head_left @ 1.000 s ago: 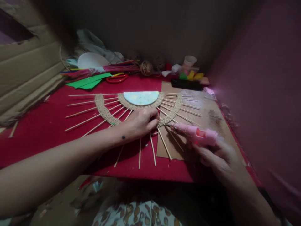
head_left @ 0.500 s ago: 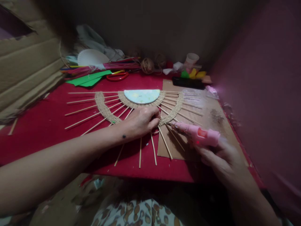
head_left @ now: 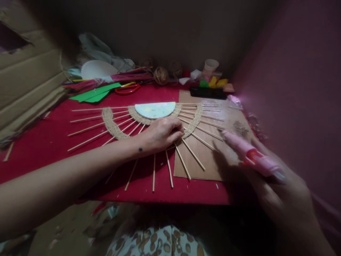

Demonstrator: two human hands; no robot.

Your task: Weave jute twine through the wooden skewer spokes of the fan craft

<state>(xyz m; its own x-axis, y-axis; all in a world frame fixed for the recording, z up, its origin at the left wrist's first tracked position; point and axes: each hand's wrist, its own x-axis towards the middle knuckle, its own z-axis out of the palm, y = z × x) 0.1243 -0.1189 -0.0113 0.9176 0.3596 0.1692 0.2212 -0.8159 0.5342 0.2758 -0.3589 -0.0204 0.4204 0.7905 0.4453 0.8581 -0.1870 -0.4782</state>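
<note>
A half-round piece of sticks (head_left: 86,141) fanned out from a pale blue half-disc (head_left: 155,110) lies on the red cloth. Twine is woven through the sticks in an inner band and an outer woven band (head_left: 111,122). My left hand (head_left: 168,132) rests over the outer band right of its middle, fingers curled and pinched on the twine there; the fingertips are partly hidden. My right hand (head_left: 283,193) grips a pink hot glue gun (head_left: 252,153). The gun's nozzle points up and left, apart from the sticks.
A cardboard sheet (head_left: 198,165) lies under the right side of the sticks. Along the back are a twine ball (head_left: 161,75), red-handled scissors (head_left: 127,89), green sheets (head_left: 94,94), a dark phone-like slab (head_left: 207,92) and a plastic cup (head_left: 211,65). A purple wall (head_left: 298,106) bounds the right.
My right hand has drawn the glue gun back to the right, away from the twine band. My left hand stays pinched on the band. The view has shifted slightly.
</note>
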